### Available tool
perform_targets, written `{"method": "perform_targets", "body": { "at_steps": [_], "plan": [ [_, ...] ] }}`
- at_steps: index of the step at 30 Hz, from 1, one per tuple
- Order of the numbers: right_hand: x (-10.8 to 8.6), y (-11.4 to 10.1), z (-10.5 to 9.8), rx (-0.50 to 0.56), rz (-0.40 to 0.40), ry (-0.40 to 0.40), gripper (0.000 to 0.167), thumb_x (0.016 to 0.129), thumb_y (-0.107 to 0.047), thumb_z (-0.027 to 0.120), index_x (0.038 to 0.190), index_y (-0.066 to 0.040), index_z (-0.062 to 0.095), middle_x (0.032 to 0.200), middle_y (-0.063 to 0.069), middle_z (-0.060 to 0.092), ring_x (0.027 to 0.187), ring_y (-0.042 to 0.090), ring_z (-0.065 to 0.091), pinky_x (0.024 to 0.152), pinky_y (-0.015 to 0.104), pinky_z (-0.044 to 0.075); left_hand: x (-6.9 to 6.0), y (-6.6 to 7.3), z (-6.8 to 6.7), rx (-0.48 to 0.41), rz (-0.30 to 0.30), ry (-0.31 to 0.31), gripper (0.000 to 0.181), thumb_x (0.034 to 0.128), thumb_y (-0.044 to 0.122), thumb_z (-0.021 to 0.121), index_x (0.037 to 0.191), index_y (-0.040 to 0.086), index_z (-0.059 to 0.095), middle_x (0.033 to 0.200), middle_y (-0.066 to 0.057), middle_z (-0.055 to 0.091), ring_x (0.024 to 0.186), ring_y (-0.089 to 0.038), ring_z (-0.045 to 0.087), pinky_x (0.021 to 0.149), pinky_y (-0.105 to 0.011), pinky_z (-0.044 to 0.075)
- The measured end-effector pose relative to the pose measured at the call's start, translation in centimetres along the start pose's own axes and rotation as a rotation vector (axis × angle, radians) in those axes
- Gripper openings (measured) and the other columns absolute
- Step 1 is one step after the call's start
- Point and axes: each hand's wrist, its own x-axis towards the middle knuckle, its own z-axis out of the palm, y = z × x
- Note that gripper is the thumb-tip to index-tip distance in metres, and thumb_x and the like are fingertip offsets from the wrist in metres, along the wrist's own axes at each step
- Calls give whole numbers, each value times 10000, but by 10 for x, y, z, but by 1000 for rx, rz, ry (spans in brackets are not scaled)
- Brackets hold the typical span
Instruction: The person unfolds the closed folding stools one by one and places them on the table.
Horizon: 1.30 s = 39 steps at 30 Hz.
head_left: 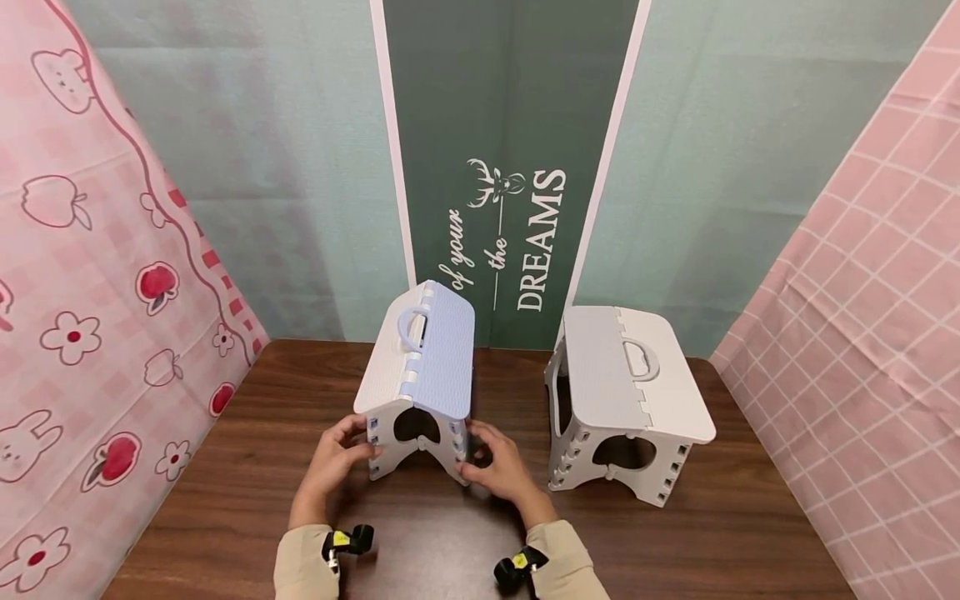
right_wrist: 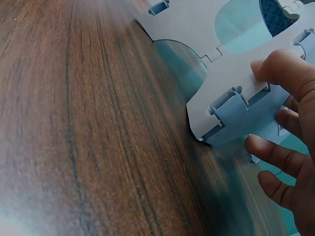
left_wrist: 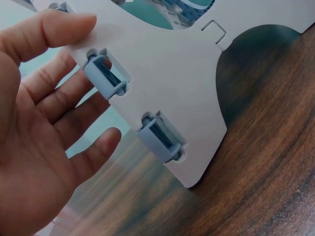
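A white and light-blue folding step stool (head_left: 442, 358) stands on the table with its top peaked along the middle seam, partly folded. My left hand (head_left: 337, 458) holds its left front leg edge; in the left wrist view the thumb (left_wrist: 74, 27) lies on the white end panel (left_wrist: 162, 88) and the fingers reach behind the edge. At the opposite leg, my right hand (head_left: 502, 467) grips the edge, its thumb (right_wrist: 280, 69) on the panel's front and other fingers beside the light-blue side. The stool's carry handle (head_left: 411, 327) sticks up from the top.
To the right stands a second folding step stool (head_left: 630, 375), white and grey, unfolded with a flat top. Both rest on a dark wooden table (head_left: 247, 500). Pink patterned cloths hang at the left (head_left: 112, 333) and right (head_left: 862, 333), with a green curtain (head_left: 510, 83) behind.
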Motion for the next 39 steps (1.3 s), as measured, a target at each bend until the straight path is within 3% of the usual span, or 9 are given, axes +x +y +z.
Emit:
{"method": "perform_targets", "body": {
  "at_steps": [13, 18, 25, 32, 39],
  "plan": [
    [0, -4, -1, -26, 12, -28, 498, 712, -167, 758, 1150, 4, 595, 1264, 104, 535, 758, 253, 612, 687, 327, 506, -1, 2, 1, -5, 22, -19, 338, 693, -181, 645, 1009, -118, 545, 964, -103, 601, 880, -237, 598, 696, -273, 510],
    [2, -11, -5, -68, 2, -83, 535, 736, -192, 751, 1192, 25, 572, 1277, 149, 521, 903, 289, 609, 744, 355, 508, -5, 2, -1, 93, 45, -50, 344, 724, -120, 689, 1038, -81, 552, 1024, -193, 594, 934, -283, 597, 740, -296, 500],
    [1, -19, -11, -173, -16, -92, 571, 755, -242, 757, 1217, 28, 556, 1262, 167, 530, 1043, 293, 566, 838, 393, 471, -9, 7, 1, 229, 76, -39, 378, 753, -47, 718, 1098, -12, 566, 1078, -183, 598, 996, -330, 558, 834, -479, 453],
    [-7, -29, -22, -306, -18, -25, 604, 756, -322, 747, 1257, -41, 559, 1253, 153, 543, 1006, 269, 587, 807, 460, 467, -16, 26, 3, 432, 148, 36, 445, 757, 17, 733, 1161, -9, 549, 1119, -174, 573, 1067, -383, 520, 826, -550, 430],
    [-8, -41, -36, -390, 29, -66, 587, 759, -348, 737, 1258, -91, 570, 1266, 159, 535, 1097, 333, 535, 806, 564, 425, -18, 49, -1, 597, 216, 82, 475, 742, 62, 748, 1168, -40, 563, 1138, -205, 558, 1052, -396, 518, 818, -545, 424]
  ]
}}
